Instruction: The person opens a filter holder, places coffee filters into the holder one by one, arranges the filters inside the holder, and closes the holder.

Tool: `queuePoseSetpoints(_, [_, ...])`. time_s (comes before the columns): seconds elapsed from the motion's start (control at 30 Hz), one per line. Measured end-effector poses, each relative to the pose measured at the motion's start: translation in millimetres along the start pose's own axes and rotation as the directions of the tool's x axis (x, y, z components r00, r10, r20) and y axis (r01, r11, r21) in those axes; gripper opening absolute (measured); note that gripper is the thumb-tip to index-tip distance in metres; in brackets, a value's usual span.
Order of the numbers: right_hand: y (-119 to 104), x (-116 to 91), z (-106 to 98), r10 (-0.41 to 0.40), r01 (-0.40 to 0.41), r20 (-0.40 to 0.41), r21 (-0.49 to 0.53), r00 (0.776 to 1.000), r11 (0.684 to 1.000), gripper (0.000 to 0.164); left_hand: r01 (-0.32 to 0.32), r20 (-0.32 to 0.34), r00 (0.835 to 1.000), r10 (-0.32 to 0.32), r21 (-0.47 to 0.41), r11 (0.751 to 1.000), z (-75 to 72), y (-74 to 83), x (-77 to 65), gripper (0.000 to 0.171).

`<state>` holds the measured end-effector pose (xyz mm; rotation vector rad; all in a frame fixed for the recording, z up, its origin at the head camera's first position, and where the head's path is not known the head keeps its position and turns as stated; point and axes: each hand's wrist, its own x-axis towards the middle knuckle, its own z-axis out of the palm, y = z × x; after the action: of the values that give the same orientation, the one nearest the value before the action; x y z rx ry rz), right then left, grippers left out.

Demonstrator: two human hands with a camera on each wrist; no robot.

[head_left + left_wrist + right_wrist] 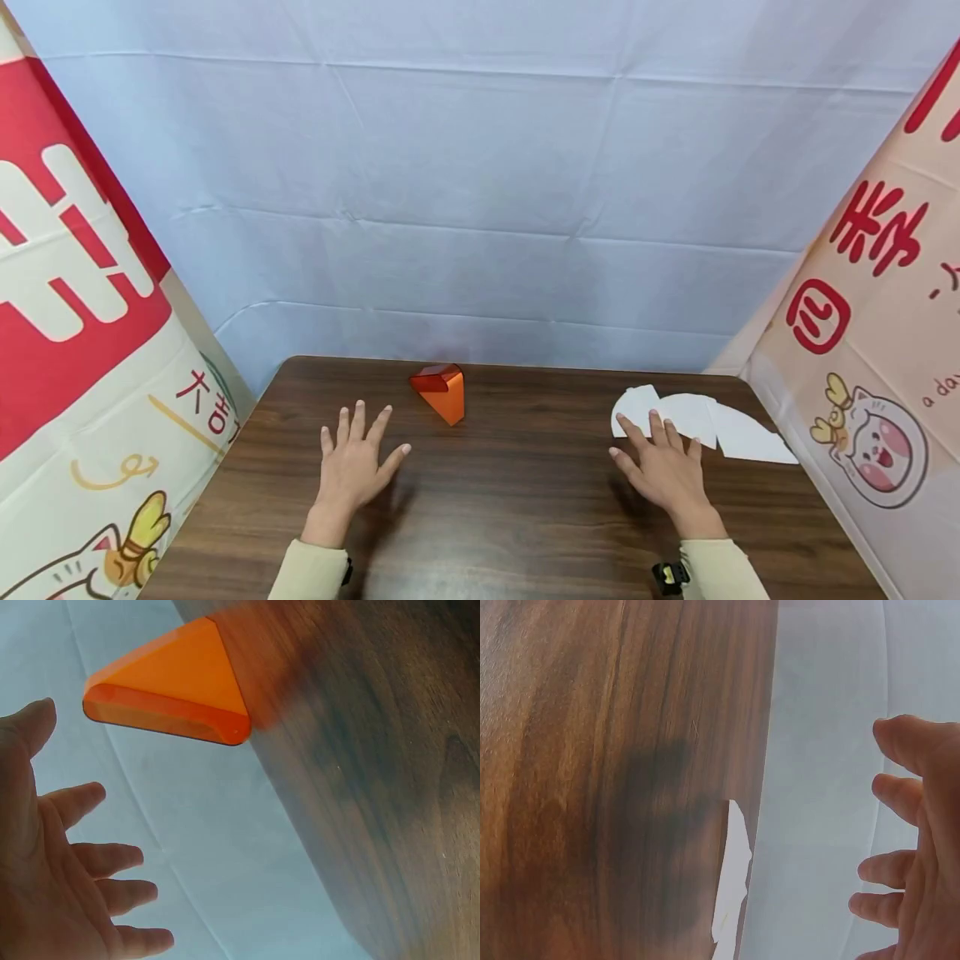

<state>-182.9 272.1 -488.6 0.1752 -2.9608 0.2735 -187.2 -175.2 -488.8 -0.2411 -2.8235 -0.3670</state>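
Note:
My left hand hovers over the left part of the table, fingers spread and straight, holding nothing. Beyond it and a little to its right stands an orange, see-through wedge-shaped holder, narrow at the bottom; the left wrist view shows the same orange holder apart from the fingers. On the right side my right hand is also spread and holds nothing. Several white fan-shaped paper pieces lie overlapping just past its fingertips, which hide part of them. Only a strip of the white paper shows in the right wrist view.
Both hands are above a dark brown wood-grain table. A pale blue cloth hangs behind its back edge. Printed cloths, the left one and the right one, hang along the sides.

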Motion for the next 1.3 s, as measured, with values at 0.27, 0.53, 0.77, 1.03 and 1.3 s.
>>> queuePoseSetpoints(0.27, [0.0,-2.4,1.2,-0.075,0.069,-0.104,-0.060,0.992,0.996,0.041,-0.102,-0.114,0.987,0.110,0.080,0.992,0.8,-0.4,0.9,0.051])
queuePoseSetpoints(0.53, [0.4,-2.5,2.0,-0.082,0.074,-0.132,-0.059,0.988,0.996,0.038,-0.108,-0.148,0.981,0.124,0.113,0.988,1.2,-0.8,0.3,0.040])
queuePoseSetpoints(0.77, [-3.1,-3.2,2.5,-0.038,0.038,-0.072,-0.012,0.997,0.999,0.044,-0.100,-0.141,0.983,0.114,0.099,0.990,2.7,0.9,-0.3,0.042])
queuePoseSetpoints(1.03, [-12.8,0.6,6.2,-0.016,0.021,-0.088,0.060,0.996,0.998,0.050,-0.058,-0.133,0.989,0.059,0.010,0.998,8.0,5.6,1.5,0.050])
queuePoseSetpoints(1.3, [-12.2,3.6,11.6,0.014,-0.004,-0.079,0.125,0.997,0.992,0.052,-0.017,-0.146,0.989,0.005,-0.078,0.997,20.2,16.6,2.3,0.057])
